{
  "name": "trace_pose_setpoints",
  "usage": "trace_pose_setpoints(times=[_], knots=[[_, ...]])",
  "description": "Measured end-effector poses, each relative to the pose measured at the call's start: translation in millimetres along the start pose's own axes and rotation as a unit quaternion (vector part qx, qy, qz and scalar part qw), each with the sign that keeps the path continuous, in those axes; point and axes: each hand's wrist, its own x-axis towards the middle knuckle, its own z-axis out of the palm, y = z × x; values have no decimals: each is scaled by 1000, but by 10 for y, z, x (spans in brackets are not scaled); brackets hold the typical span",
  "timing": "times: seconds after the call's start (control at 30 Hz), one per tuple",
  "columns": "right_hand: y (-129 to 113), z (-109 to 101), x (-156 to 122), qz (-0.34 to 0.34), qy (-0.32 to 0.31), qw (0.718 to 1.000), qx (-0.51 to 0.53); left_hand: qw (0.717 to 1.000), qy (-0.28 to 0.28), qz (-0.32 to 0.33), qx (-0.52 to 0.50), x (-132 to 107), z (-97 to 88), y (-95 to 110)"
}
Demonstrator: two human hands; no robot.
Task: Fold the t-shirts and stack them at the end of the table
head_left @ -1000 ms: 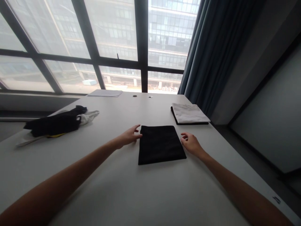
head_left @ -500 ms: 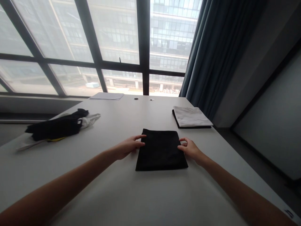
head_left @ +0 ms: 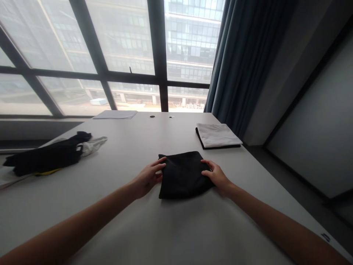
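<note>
A folded black garment (head_left: 183,175) lies in front of me over the white table, its surface bent and its right side raised a little. My left hand (head_left: 149,176) holds its left edge, with fingertips on top and the other fingers partly hidden at the side. On the opposite edge, my right hand (head_left: 216,175) pinches the fabric between thumb and fingers. Just beyond my right hand sits a folded white garment (head_left: 219,135) on top of a folded black one (head_left: 224,147), whose edge shows beneath it.
To the left is a loose heap of black clothes (head_left: 52,154) with white and yellow pieces. White sheets (head_left: 116,114) lie at the far left of the white table (head_left: 154,228). Two round cable holes are near the back edge, before a window (head_left: 132,48) and a blue curtain (head_left: 228,73).
Both hands have closed in on the black garment's edges. The garment has gone from flat to bent, with its right side lifted. The view has turned slightly right.
</note>
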Motion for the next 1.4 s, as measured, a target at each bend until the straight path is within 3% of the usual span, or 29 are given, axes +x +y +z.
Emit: trace_pose_setpoints(times=[0.17,0.33,0.43,0.53,0.73,0.9,1.1,1.27,1.4], knots=[[-127,-151,0,-55,-5,998,-16,985,-25,131,111,126,85,-134],[-334,-469,163,-118,17,992,-38,942,-10,263,206,315,315,31],[-443,-766,409,-150,36,988,-19,930,-40,310,193,633,567,210],[-536,-1097,742,-166,44,985,-7,923,-68,339,168,1104,904,376],[-660,-1664,1456,-153,109,981,-58,936,-86,313,132,2050,1632,635],[-601,-1977,1926,-129,138,977,-104,951,-91,263,135,2579,1991,755],[-286,-2146,2225,-123,173,963,-164,953,-78,234,173,2923,2071,591],[-14,-2173,2295,-121,210,944,-224,944,-70,222,232,3011,2036,431],[-1,-2203,2309,-144,233,922,-274,926,-61,254,272,3029,2035,449]])
